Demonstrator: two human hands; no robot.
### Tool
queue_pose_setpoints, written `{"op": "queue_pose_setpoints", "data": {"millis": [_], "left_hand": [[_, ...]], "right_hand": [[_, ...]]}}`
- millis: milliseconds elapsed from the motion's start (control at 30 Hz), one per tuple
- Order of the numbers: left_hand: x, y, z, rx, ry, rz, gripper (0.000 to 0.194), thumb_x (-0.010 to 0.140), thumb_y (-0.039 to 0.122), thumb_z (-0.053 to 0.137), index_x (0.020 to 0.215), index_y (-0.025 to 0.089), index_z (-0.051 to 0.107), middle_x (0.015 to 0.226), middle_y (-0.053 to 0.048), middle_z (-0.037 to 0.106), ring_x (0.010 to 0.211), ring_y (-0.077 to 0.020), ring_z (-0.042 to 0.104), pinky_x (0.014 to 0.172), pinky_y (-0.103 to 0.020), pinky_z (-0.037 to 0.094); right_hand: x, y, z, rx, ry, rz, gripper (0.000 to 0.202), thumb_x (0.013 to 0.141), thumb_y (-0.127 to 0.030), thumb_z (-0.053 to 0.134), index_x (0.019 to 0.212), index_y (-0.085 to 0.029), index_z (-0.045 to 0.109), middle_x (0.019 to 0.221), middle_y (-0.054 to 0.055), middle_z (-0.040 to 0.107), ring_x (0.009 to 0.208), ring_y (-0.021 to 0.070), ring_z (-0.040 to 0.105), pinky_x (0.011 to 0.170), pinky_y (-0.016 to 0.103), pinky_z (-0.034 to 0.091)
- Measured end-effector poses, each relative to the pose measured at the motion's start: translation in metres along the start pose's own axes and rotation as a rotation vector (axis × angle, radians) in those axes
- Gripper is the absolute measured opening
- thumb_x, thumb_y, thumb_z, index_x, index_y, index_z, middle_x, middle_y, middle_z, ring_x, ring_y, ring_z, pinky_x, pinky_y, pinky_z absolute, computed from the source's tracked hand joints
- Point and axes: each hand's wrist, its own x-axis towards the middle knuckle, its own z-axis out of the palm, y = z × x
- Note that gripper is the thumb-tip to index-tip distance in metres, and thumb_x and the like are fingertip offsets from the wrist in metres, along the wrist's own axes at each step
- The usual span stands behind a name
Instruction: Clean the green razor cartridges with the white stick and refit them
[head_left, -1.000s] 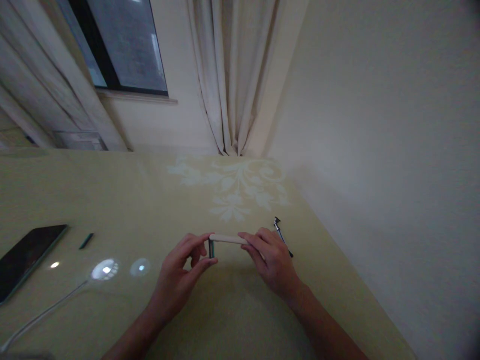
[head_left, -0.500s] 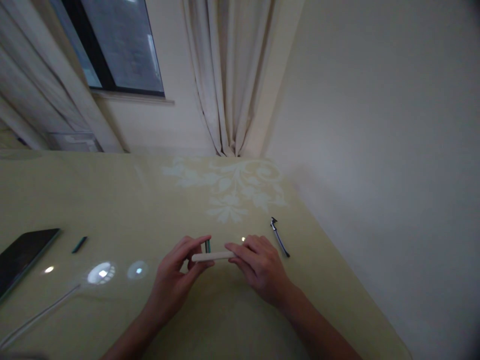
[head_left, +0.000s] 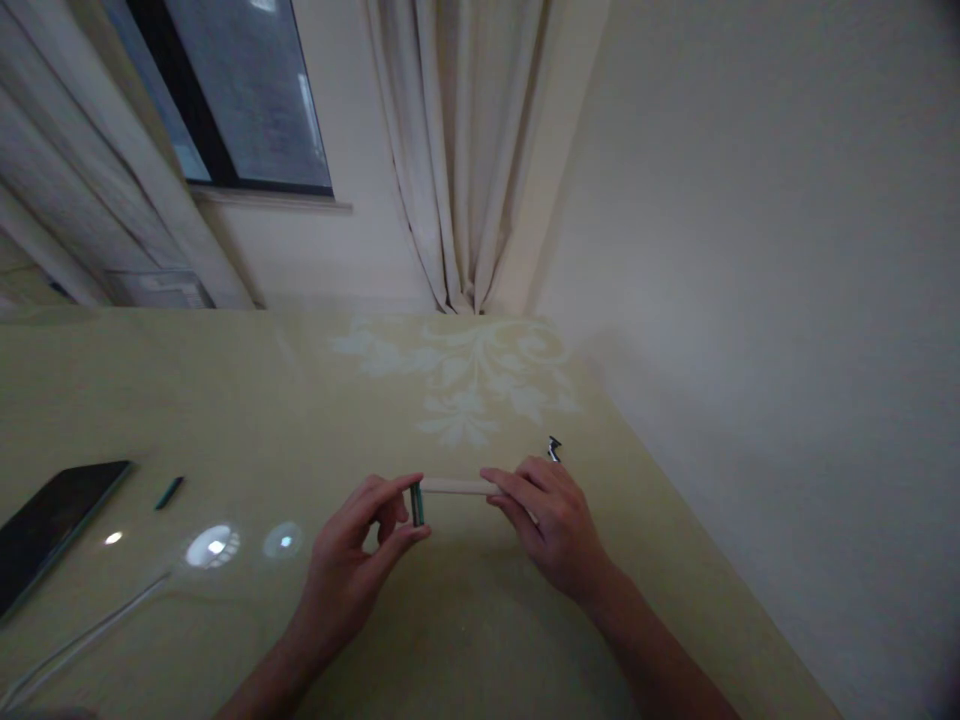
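Observation:
My left hand (head_left: 356, 555) pinches a small dark green razor cartridge (head_left: 417, 504) upright between thumb and forefinger. A flat, pale stick (head_left: 456, 487) is gripped near its right end by my right hand (head_left: 551, 520). The stick lies level, and its left tip meets or comes very close to the upper part of the cartridge; I cannot tell whether they touch. Just behind my right hand, the dark head of a razor (head_left: 553, 447) shows on the table; the hand hides its handle.
On the left lie a dark tablet (head_left: 56, 525), another small dark green piece (head_left: 169, 492) like a cartridge, and a white cable (head_left: 94, 632). The glossy table (head_left: 247, 400) meets a wall (head_left: 757, 300) on the right; a curtain (head_left: 461, 150) hangs behind.
The stick has moved right and slightly up with my right hand, so it no longer crosses in front of the cartridge. My right hand now covers the razor's handle. The view has shifted slightly.

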Motion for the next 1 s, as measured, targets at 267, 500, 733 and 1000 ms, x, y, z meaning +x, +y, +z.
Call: {"op": "queue_pose_setpoints", "data": {"millis": [267,500,733,1000], "left_hand": [[-0.0007,-0.0008,0.0,-0.016,0.004,-0.006,0.037,0.095,0.024,0.076,0.131,0.031,0.075,0.081,0.003,0.058,0.07,-0.0141,0.059,0.067,-0.026,0.049],[-0.0004,0.0006,0.0011,-0.009,0.004,0.006,0.035,0.096,0.025,0.075,0.13,0.031,0.076,0.079,0.003,0.058,0.07,-0.0143,0.06,0.066,-0.025,0.049],[-0.0013,-0.0023,-0.0003,-0.002,0.017,-0.006,0.037,0.094,0.026,0.077,0.131,0.032,0.075,0.081,0.002,0.059,0.071,-0.0149,0.061,0.067,-0.026,0.05],[-0.0017,-0.0026,-0.001,-0.006,0.021,-0.012,0.039,0.093,0.024,0.079,0.131,0.032,0.075,0.081,0.003,0.058,0.071,-0.0142,0.059,0.068,-0.026,0.05]], "right_hand": [[-0.0015,-0.0007,0.0017,0.019,-0.058,-0.04,0.039,0.114,-0.043,0.047,0.128,-0.022,0.077,0.086,0.006,0.065,0.082,0.0216,0.057,0.074,0.034,0.042],[-0.0015,-0.0009,0.0005,0.025,-0.088,-0.064,0.039,0.114,-0.043,0.048,0.127,-0.022,0.078,0.087,0.007,0.066,0.081,0.0214,0.058,0.074,0.035,0.043],[-0.0016,-0.0018,-0.0009,0.015,-0.065,-0.029,0.039,0.114,-0.044,0.048,0.126,-0.022,0.078,0.085,0.006,0.065,0.081,0.0218,0.057,0.074,0.034,0.042],[-0.001,-0.0022,0.0003,0.042,-0.066,-0.008,0.04,0.114,-0.044,0.047,0.126,-0.022,0.078,0.087,0.007,0.066,0.082,0.0214,0.058,0.075,0.034,0.043]]}}
